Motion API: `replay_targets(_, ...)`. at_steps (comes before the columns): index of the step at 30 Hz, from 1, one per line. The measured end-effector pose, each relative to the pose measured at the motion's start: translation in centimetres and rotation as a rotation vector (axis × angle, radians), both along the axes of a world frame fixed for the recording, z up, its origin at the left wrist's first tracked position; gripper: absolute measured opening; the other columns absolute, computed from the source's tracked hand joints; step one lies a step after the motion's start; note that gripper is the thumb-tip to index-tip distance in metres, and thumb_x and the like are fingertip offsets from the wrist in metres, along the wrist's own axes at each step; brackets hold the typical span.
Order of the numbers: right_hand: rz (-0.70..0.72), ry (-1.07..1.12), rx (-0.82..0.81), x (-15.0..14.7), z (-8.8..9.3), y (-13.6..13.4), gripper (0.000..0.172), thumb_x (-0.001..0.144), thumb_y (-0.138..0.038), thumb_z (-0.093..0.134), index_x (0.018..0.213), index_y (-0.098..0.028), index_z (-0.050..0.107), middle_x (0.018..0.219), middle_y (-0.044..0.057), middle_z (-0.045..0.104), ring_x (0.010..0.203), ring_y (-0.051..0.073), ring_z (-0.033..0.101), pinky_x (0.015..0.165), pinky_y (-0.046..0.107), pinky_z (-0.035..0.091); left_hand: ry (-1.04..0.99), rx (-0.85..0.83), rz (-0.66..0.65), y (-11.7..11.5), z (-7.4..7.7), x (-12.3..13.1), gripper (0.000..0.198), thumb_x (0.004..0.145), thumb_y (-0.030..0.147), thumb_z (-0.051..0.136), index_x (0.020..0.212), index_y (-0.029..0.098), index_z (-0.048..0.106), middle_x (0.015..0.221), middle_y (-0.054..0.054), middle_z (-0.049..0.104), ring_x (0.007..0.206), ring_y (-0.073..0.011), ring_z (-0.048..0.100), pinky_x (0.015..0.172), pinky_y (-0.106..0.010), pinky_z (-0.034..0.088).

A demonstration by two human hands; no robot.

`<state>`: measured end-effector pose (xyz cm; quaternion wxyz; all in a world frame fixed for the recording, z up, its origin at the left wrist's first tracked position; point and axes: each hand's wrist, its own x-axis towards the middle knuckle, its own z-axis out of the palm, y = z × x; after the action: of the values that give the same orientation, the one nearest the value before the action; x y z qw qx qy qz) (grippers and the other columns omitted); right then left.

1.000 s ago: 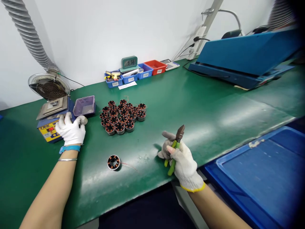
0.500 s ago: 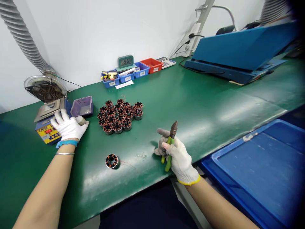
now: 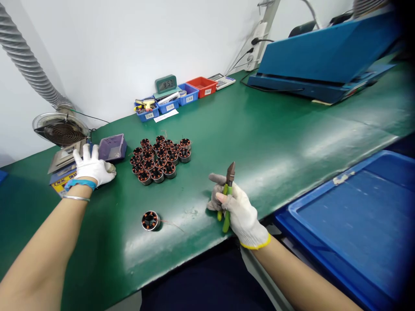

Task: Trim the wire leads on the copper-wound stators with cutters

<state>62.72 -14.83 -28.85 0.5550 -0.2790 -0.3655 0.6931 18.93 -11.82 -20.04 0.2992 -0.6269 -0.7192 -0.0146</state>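
My left hand [image 3: 91, 167], in a white glove with a blue wrist strap, is spread open over the front of a blue and yellow box [image 3: 61, 183] at the left. Its fingers are stretched apart. My right hand [image 3: 241, 209], also gloved, grips green-handled diagonal cutters [image 3: 228, 196], their jaws pointing up. A single motor stator [image 3: 151, 220] with copper windings lies on the green bench between my hands, a thin wire trailing from it to the right. Farther back stands a cluster of several similar stators [image 3: 157, 160].
A purple bin [image 3: 112, 147] sits beside a fume extractor with a round grille [image 3: 61, 129]. Along the wall are small blue bins [image 3: 189, 98], a red bin [image 3: 207, 86], a clock [image 3: 165, 84] and a calculator [image 3: 225, 82]. A large blue machine [image 3: 317, 56] stands back right; a blue tray [image 3: 356, 224] lies front right.
My left hand has shifted slightly left, its fingers now pointing more upward and spread over the box. My right hand keeps hold of the cutters almost unmoved. The view has tilted a little.
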Motion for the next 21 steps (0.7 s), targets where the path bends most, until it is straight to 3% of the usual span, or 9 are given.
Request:
replay_targets(6,0.008,-0.001,-0.003,0.0,-0.1,0.1,0.055,0.069,-0.036,0.079,0.118,-0.02,0.059,0.074,-0.007,0.044,0.05,0.006,0.041,0.052,0.029,0.041,0.032,-0.138,0.117,0.5,0.2,0.5,0.045,0.059,0.056,0.068,0.077,0.017,0.078,0.153,-0.02,0.048,0.147,-0.0555,0.022,0.117,-0.074,0.007)
replay_targets(10,0.023,-0.008,-0.003,0.1,-0.1,0.1,0.053,0.07,-0.034,0.077,0.118,-0.02,0.059,0.075,-0.007,0.044,0.051,0.006,0.041,0.053,0.029,0.04,0.042,-0.237,0.183,-0.4,0.0,1.4,0.047,0.064,0.057,0.066,0.086,0.018,0.08,0.16,-0.017,0.04,0.15,-0.0543,0.015,0.117,-0.071,0.005)
replay_targets(13,0.029,-0.01,-0.007,0.2,-0.1,0.1,0.054,0.07,-0.034,0.078,0.118,-0.02,0.059,0.075,-0.007,0.045,0.051,0.006,0.041,0.053,0.028,0.041,0.038,-0.277,0.218,-1.2,0.8,2.2,0.065,0.063,0.068,0.066,0.102,0.017,0.078,0.162,-0.018,0.035,0.15,-0.054,0.012,0.118,-0.069,0.004)
replay_targets(15,0.03,-0.015,-0.007,0.2,-0.1,0.1,0.054,0.07,-0.035,0.078,0.118,-0.02,0.059,0.074,-0.007,0.045,0.05,0.006,0.041,0.053,0.028,0.041,0.03,-0.302,0.217,-1.7,1.7,2.8,0.089,0.057,0.077,0.068,0.12,0.014,0.072,0.163,-0.022,0.03,0.149,-0.0541,0.014,0.119,-0.067,0.011)
replay_targets(17,0.032,-0.019,-0.001,0.3,-0.2,0.2,0.054,0.071,-0.035,0.078,0.119,-0.02,0.059,0.073,-0.007,0.045,0.051,0.006,0.042,0.053,0.028,0.042,0.016,-0.341,0.204,-1.9,2.8,3.5,0.105,0.053,0.08,0.068,0.132,0.011,0.065,0.161,-0.025,0.032,0.144,-0.0538,0.026,0.116,-0.063,0.025)
replay_targets(21,0.037,-0.013,0.007,0.3,-0.4,0.2,0.055,0.072,-0.035,0.078,0.12,-0.02,0.058,0.072,-0.008,0.045,0.051,0.007,0.043,0.053,0.028,0.043,-0.041,-0.467,0.197,-1.8,4.1,4.7,0.105,0.054,0.075,0.069,0.138,0.013,0.059,0.138,-0.022,0.057,0.123,-0.0478,0.054,0.1,-0.053,0.047)
